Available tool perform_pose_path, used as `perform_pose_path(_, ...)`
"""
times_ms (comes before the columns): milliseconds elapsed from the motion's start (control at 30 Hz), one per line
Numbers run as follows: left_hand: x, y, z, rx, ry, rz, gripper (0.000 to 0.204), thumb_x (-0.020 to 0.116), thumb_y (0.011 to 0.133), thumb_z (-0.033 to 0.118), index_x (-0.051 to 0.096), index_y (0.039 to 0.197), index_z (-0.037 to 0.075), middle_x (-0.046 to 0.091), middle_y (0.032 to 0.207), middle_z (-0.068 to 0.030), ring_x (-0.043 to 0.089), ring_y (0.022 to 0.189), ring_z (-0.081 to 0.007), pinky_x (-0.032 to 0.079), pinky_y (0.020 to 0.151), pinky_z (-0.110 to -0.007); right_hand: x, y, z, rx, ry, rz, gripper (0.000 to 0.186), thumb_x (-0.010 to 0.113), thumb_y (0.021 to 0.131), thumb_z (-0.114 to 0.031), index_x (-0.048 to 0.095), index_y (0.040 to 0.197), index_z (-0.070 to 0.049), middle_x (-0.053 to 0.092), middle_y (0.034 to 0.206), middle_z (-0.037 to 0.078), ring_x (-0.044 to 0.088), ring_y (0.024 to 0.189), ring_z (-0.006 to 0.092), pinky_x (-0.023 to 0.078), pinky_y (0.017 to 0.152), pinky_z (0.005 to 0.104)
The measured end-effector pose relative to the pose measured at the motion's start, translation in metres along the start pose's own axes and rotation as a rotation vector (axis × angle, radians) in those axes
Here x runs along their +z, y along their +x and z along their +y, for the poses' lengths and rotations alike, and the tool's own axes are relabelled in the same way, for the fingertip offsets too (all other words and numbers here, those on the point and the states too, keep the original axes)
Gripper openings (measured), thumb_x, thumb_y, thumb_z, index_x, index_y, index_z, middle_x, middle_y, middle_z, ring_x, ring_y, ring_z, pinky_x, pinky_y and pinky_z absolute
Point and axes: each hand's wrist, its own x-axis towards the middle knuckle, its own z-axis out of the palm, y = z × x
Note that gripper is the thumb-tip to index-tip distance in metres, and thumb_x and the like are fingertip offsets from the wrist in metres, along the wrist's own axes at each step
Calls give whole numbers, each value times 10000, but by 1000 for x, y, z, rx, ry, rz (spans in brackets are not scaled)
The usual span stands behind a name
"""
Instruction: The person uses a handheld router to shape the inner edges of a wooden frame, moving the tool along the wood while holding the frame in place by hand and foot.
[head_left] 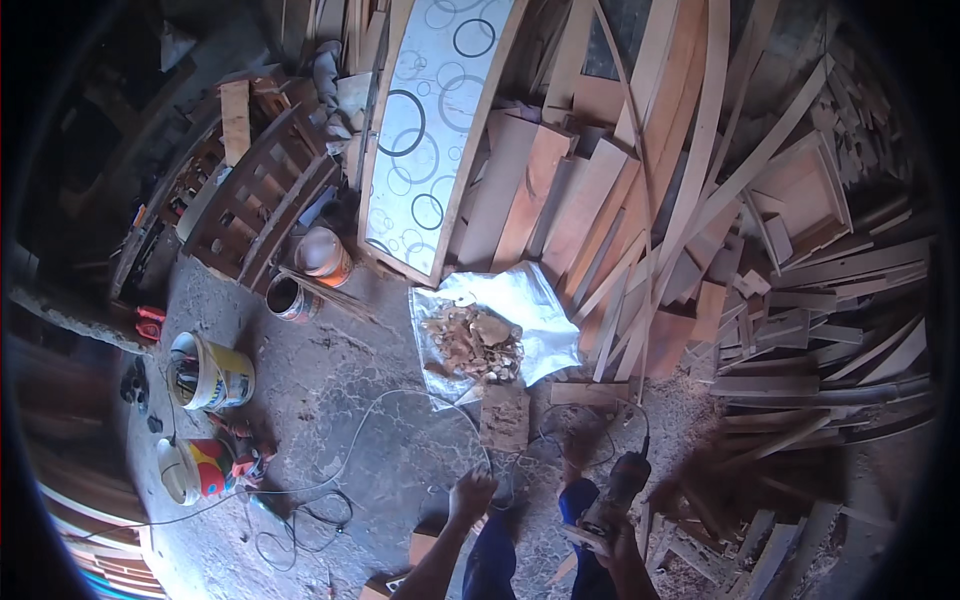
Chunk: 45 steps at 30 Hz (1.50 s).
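Note:
My right hand (622,540) is closed around a dark corded power tool (625,480) with a metal base, held above my blue-clad leg at lower right. Its cord rises from the tool's top end. My left hand (472,492), at lower middle, has its fingers curled on a thin grey cable (432,393) that arcs across the floor. Beyond it lie a rough wooden block (505,420) and a white sack (540,320) with a heap of wood scraps (478,345) on it. My bare foot (575,450) shows left of the tool.
Buckets (230,372) and loose cables (300,530) stand or lie at left, near slatted wooden furniture (235,240). A circle-patterned panel (420,130) leans at the back. Stacked planks and offcuts (810,330) crowd the right. The concrete floor (340,430) spreads between them.

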Motion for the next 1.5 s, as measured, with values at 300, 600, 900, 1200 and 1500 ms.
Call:
perform_pose_path(300,115,221,20,358,337,-313,169,683,860,268,679,946,123,670,1236,-138,591,1201,-374,483,966,-470,-3,71,-11,130,87,-15,514,752,824,-241,522,1224,-15,681,999,156,713,890,315,608,809,467)
perform_pose_path(600,317,409,11,689,813,-342,278,507,988,385,709,1162,306,605,1383,-49,420,1436,-284,227,924,-910,-31,146,-30,165,105,52,549,710,822,-297,516,1243,-2,668,1055,211,710,880,331,635,647,466)
perform_pose_path(900,211,357,-106,101,620,122,332,544,907,124,694,1199,79,712,1034,-184,688,955,-340,529,871,-454,-32,158,-57,242,355,97,551,702,832,-308,502,1257,-19,663,1074,208,705,969,347,615,828,489)
perform_pose_path(1200,26,237,-199,-765,226,401,324,803,758,199,709,1068,220,719,1032,-44,717,919,-273,567,703,-415,-21,159,-42,271,313,95,507,740,837,-275,520,1207,-7,679,1053,182,721,948,327,628,809,465)
perform_pose_path(1500,23,193,-244,-660,1050,-127,306,662,884,327,692,1175,233,692,1120,-77,680,1056,-278,530,839,-482,-21,164,-35,245,221,92,552,684,854,-327,512,1240,28,664,1067,199,697,953,348,598,837,488)
